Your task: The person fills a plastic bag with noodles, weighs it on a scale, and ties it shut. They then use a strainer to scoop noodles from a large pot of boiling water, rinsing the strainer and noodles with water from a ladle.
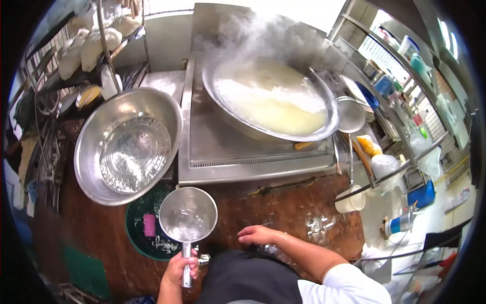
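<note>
My left hand (183,268) is closed around the tubular handle of a shiny metal dipper (188,215), whose round bowl faces up. The dipper hangs over the edge of a dark green tub (134,235) on the floor, where a pink object (149,225) lies. Beyond it a large metal basin (91,157) tilts toward me, with what looks like a little clear water in its bottom. My right hand (258,234) is in front of my apron, fingers stretched out, holding nothing. On the stove ahead, a wide wok (288,136) of pale yellowish liquid steams heavily.
The steel stove's front edge (253,175) crosses ahead of me. To its right are a long-handled strainer (351,115) and a white bucket (351,201). Loaded shelves stand at both sides. The brown tiled floor (283,213) looks wet.
</note>
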A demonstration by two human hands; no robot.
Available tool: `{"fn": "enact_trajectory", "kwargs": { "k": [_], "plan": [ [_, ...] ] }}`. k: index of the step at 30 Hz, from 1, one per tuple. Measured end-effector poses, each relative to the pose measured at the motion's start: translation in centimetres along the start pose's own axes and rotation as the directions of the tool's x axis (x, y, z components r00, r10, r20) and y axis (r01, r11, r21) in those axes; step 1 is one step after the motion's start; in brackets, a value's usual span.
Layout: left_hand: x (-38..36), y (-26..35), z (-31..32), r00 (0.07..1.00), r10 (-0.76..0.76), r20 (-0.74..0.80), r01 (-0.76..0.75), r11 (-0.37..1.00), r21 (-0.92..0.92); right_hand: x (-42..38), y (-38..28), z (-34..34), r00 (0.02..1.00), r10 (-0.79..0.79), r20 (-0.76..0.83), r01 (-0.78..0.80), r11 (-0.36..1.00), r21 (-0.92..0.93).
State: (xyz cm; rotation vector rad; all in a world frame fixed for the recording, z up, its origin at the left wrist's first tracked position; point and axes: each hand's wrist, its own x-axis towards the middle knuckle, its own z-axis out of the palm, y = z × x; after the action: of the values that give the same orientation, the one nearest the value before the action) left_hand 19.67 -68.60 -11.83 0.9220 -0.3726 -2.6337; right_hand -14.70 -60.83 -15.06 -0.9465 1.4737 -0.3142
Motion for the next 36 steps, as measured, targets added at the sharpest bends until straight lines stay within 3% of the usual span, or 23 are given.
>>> {"fn": "enact_trajectory", "kwargs": {
  "k": [1, 2, 5, 10, 12, 14, 15, 17, 20, 22, 23, 25, 27, 28, 29, 30, 31, 33, 34, 35, 36],
  "plan": [
    [0.1, 0.9, 1.9, 1.0, -0.003, 0.008, 0.003, 1.0, 0.017, -0.2, -1.7, 0.4, 0.997, -0.039, 0.061, 0.035, 0.997, 0.073],
    [0.3, 1.7, 4.0, 1.0, 0.011, -0.02, -0.009, 0.997, 0.082, -0.7, -3.3, 0.6, 0.992, -0.122, 0.043, 0.123, 0.992, -0.023],
    [2.2, 3.5, 7.2, 0.991, 0.097, -0.089, -0.07, 0.961, 0.267, -1.3, -3.5, 0.9, 0.979, -0.203, -0.002, 0.203, 0.979, -0.026],
    [8.6, 6.6, 11.0, 0.946, 0.29, -0.147, -0.144, 0.778, 0.611, -5.9, 1.2, -1.1, 0.973, -0.184, -0.136, 0.195, 0.978, 0.075],
    [11.9, 7.1, 11.1, 0.914, 0.386, -0.124, -0.17, 0.642, 0.748, -8.3, 2.7, -2.3, 0.985, 0.11, -0.135, -0.054, 0.928, 0.368],
    [14.9, 7.2, 11.5, 0.874, 0.479, -0.084, -0.199, 0.509, 0.838, -9.3, 5.1, -3.7, 0.98, 0.129, -0.149, -0.05, 0.895, 0.444],
    [15.9, 7.2, 12.1, 0.871, 0.484, -0.081, -0.199, 0.499, 0.844, -9.4, 6.4, -4.3, 0.976, 0.154, -0.154, -0.055, 0.857, 0.512],
    [17.6, 6.7, 13.5, 0.871, 0.478, -0.11, -0.235, 0.604, 0.762, -9.0, 8.3, -5.9, 0.981, 0.116, -0.153, -0.015, 0.839, 0.544],
    [19.5, 4.2, 16.0, 0.874, 0.456, -0.168, -0.234, 0.698, 0.677, -9.5, 8.3, -9.3, 0.992, -0.024, -0.125, 0.089, 0.833, 0.546],
    [20.9, 0.8, 17.8, 0.856, 0.477, -0.201, -0.287, 0.76, 0.583, -9.8, 8.5, -11.6, 0.994, -0.094, -0.063, 0.113, 0.835, 0.539],
    [20.2, -1.4, 21.0, 0.881, 0.414, -0.228, -0.221, 0.787, 0.577, -10.0, 8.6, -12.9, 0.988, -0.153, -0.019, 0.139, 0.834, 0.533],
    [22.4, -7.1, 24.5, 0.827, 0.489, -0.277, -0.284, 0.788, 0.546, -10.4, 8.7, -15.7, 0.98, -0.186, 0.074, 0.103, 0.786, 0.61],
    [24.9, -12.7, 26.7, 0.795, 0.576, -0.188, -0.41, 0.74, 0.533, -12.1, 8.1, -17.5, 0.96, -0.233, 0.159, 0.044, 0.682, 0.73],
    [24.5, -14.9, 30.3, 0.825, 0.528, -0.201, -0.39, 0.79, 0.473, -12.2, 8.9, -18.1, 0.928, -0.314, 0.202, 0.0, 0.542, 0.84],
    [25.5, -17.0, 30.0, 0.86, 0.489, -0.147, -0.378, 0.803, 0.461, -12.4, 9.7, -18.5, 0.889, -0.397, 0.229, -0.059, 0.395, 0.917],
    [25.7, -18.5, 31.8, 0.888, 0.436, -0.148, -0.329, 0.825, 0.46, -13.8, 9.2, -18.9, 0.954, -0.257, 0.158, -0.06, 0.351, 0.934],
    [26.1, -19.9, 33.6, 0.913, 0.382, -0.143, -0.28, 0.842, 0.462, -16.4, 9.4, -20.1, 0.965, -0.205, 0.161, -0.063, 0.416, 0.907],
    [28.3, -22.9, 34.7, 0.867, 0.475, 0.151, -0.47, 0.68, 0.563, -19.9, 9.7, -20.4, 0.989, -0.067, -0.132, 0.148, 0.393, 0.907],
    [29.7, -24.5, 34.4, 0.826, 0.48, 0.294, -0.539, 0.522, 0.662, -20.5, 11.7, -20.9, 0.969, -0.135, -0.207, 0.242, 0.358, 0.902],
    [28.8, -24.1, 38.1, 0.927, 0.283, 0.246, -0.371, 0.599, 0.71, -22.3, 12.6, -21.8, 0.96, -0.139, -0.242, 0.278, 0.383, 0.881],
    [29.2, -24.2, 40.2, 0.964, 0.134, 0.228, -0.262, 0.611, 0.748, -24.3, 13.2, -22.9, 0.944, -0.151, -0.294, 0.331, 0.412, 0.849]
  ]
}}
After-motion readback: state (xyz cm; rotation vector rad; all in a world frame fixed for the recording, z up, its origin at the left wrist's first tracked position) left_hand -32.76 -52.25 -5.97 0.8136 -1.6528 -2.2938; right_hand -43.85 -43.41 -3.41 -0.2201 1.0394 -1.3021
